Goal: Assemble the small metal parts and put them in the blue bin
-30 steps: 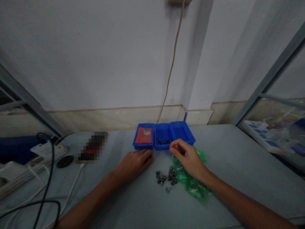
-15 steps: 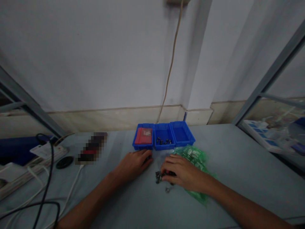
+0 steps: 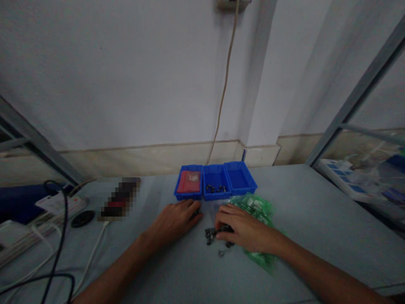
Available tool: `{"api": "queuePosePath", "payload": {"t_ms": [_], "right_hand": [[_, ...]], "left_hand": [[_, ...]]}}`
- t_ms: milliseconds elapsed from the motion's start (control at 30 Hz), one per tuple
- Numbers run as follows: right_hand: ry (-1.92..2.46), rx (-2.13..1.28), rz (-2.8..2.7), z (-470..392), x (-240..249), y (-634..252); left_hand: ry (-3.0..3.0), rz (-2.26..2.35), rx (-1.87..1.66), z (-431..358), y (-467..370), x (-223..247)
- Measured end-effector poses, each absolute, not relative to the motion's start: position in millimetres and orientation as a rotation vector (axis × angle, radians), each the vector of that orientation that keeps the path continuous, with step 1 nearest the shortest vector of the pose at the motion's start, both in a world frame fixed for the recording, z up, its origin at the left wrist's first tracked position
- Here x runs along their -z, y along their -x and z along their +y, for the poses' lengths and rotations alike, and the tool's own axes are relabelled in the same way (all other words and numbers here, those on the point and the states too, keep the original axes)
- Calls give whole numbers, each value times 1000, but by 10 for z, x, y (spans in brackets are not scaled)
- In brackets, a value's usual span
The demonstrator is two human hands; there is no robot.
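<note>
My left hand (image 3: 180, 217) rests on the table in front of the left blue bin (image 3: 189, 196), its fingers curled round small dark parts that are mostly hidden. My right hand (image 3: 236, 223) is bent over a pile of small dark metal parts (image 3: 209, 235), thumb and fingers curled; what lies between them is partly hidden. A single small metal piece (image 3: 221, 253) lies nearer to me. Beside and under my right hand is a green plastic bag (image 3: 261, 211). The middle blue bin (image 3: 217, 196) holds several small metal parts.
A red packet (image 3: 189, 182) lies in the left bin; the right blue bin (image 3: 240, 177) adjoins the middle one. To the left are a pixelated object (image 3: 120, 200), a black disc (image 3: 82, 218), cables and a power strip (image 3: 72, 207). A white tray (image 3: 344, 181) stands far right.
The view has shifted slightly. The fingers of my right hand have moved a little to the right off the pile, showing more of the dark parts. My left hand stays in about the same place.
</note>
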State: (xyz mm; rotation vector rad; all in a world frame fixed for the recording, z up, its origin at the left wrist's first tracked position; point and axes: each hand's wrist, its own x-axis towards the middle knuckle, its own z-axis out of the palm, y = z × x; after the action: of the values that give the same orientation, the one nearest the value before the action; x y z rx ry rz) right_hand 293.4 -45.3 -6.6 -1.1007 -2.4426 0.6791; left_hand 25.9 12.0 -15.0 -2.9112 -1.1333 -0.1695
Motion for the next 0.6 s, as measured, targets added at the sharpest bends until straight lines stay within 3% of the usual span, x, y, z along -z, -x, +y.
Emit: {"api": "queuePosePath", "payload": {"t_ms": [267, 600], "right_hand": [[1188, -675, -2207, -408, 185, -2890], [1216, -695, -1892, -291, 209, -2930]], "left_hand": [[2971, -920, 423, 16, -310, 50], [3256, -869, 397, -189, -429, -110]]}}
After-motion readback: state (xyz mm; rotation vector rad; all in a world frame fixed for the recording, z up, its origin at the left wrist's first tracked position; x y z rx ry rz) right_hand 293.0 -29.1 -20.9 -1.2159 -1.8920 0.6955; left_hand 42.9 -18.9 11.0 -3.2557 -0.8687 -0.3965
